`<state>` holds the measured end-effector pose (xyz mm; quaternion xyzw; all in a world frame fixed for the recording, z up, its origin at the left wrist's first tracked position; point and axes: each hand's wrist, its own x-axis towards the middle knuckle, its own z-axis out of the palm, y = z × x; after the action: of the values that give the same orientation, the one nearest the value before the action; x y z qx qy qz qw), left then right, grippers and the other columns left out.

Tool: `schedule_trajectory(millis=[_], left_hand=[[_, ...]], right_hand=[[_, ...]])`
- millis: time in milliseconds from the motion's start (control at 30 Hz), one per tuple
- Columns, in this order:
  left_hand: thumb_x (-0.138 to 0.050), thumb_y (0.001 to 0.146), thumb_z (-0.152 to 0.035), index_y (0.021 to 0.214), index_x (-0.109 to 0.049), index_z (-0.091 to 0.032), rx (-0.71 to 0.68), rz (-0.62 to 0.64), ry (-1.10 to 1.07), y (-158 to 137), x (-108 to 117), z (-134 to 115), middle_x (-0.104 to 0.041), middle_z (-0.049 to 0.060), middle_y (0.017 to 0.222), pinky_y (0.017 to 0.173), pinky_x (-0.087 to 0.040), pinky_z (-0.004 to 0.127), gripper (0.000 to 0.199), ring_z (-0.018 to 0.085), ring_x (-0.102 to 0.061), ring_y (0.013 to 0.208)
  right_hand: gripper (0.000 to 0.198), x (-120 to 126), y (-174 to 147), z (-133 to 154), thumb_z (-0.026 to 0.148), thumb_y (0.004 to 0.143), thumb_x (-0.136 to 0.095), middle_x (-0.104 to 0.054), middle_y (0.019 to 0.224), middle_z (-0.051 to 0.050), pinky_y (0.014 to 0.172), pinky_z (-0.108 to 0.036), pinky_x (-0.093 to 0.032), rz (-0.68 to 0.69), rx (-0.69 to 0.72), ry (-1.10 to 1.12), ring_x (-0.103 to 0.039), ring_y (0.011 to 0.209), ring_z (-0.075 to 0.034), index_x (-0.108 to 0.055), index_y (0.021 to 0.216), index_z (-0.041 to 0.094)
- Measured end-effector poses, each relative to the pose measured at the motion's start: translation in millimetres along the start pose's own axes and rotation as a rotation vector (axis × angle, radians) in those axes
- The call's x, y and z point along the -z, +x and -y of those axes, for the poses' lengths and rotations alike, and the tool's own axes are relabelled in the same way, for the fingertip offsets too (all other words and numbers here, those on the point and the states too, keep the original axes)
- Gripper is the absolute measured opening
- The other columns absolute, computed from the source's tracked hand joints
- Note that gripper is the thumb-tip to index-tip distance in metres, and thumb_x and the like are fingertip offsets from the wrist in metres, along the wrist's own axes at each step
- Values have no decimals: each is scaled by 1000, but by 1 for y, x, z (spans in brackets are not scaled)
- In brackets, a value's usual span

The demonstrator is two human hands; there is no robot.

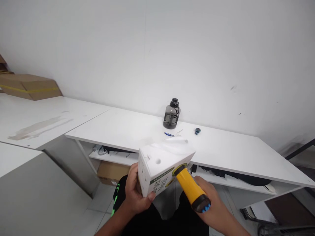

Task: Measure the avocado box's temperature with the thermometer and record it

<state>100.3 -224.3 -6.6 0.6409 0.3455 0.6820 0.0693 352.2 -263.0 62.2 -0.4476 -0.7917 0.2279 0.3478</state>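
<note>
The left hand (pixel 136 193) grips a white box (pixel 162 168) from below, while the right hand (pixel 211 203) grasps a yellow torch (pixel 190 186) whose head sits in the box's side. Beyond them on the white desk (pixel 123 127) stand a dark bottle (pixel 171 114), a pen (pixel 169 134) and a small blue object (pixel 197 131).

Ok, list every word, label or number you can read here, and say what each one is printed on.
Nothing can be read with certainty.
White box, held by the left hand: a green strip with pale lettering and dark print below it, both too blurred to read.
Dark water bottle on the white desk: white lettering on its strap, too small to read.
Yellow tool in the right hand: no text visible.
</note>
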Motion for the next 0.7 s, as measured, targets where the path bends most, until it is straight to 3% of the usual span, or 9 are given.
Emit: schedule_trajectory(millis=[200, 300, 433, 567, 700], left_hand=[[-60, 76, -64, 125, -51, -18, 32, 2, -3, -5, 0, 4, -54, 14, 110, 79, -51, 41, 68, 27, -55, 98], [-65, 71, -62, 118, -54, -18, 128, -30, -31, 1, -2, 18, -55, 11, 104, 76, -51, 38, 65, 25, -56, 93], [-68, 69, -57, 105, -50, -19, 344, -200, -54, 36, -9, 60, -54, 4, 92, 70, -50, 33, 55, 20, -57, 82], [-72, 66, -51, 101, -45, -21, 397, -275, 154, 88, -17, 113, -50, 3, 97, 79, -49, 36, 53, 20, -54, 89], [-70, 68, -52, 100, -44, -22, 423, -127, 475, 126, -17, 151, -47, 8, 106, 88, -49, 42, 51, 27, -53, 104]], right_hand=[[13, -9, 0, -8, 16, 74, -59, -58, 74, 1, 55, -26, -41, 34, -66, 92, -52, 61, -14, -55, 85, 22], [13, -17, -1, -14, 25, 78, -63, -59, 79, -1, 63, -30, -47, 7, -212, 160, -56, 69, -17, -56, 89, 22], [31, -24, 2, -17, 44, 83, -63, -57, 81, -2, 65, -32, -49, -26, -417, 392, -55, 70, -17, -53, 101, 21], [40, -30, 12, -16, 49, 89, -56, -55, 87, -2, 69, -31, -49, -25, -317, 499, -54, 74, -16, -47, 118, 23], [48, -44, 27, -15, 46, 90, -55, -57, 89, -3, 72, -32, -50, -189, -304, 378, -54, 76, -17, -42, 129, 21]])
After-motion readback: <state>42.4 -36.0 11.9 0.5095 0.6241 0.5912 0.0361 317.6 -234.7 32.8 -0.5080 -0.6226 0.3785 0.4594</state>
